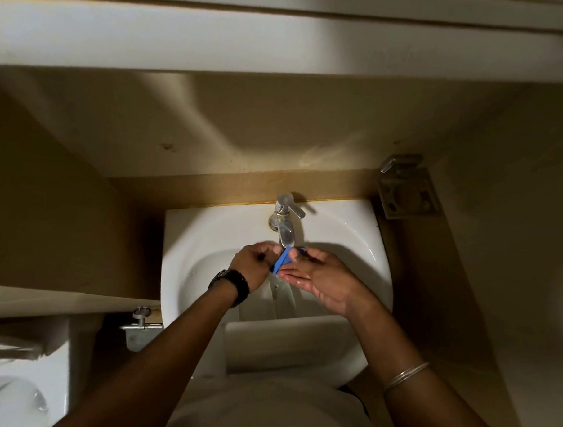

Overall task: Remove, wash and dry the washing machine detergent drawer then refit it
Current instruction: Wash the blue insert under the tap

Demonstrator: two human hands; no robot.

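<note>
A small blue plastic piece (283, 260) is held under the spout of a chrome tap (284, 221), over a white basin (208, 229). My left hand (255, 264) pinches its left edge with curled fingers. My right hand (316, 274) pinches the piece's upper end between thumb and fingertips, its wet palm turned up below. A white detergent drawer (287, 342) lies in the front of the basin, below both wrists. Whether water is running from the tap is unclear.
A beige wall rises behind the basin, with a metal wall bracket (405, 189) at the right. A chrome valve (141, 320) sticks out left of the basin. Part of a white toilet (10, 401) shows at the bottom left.
</note>
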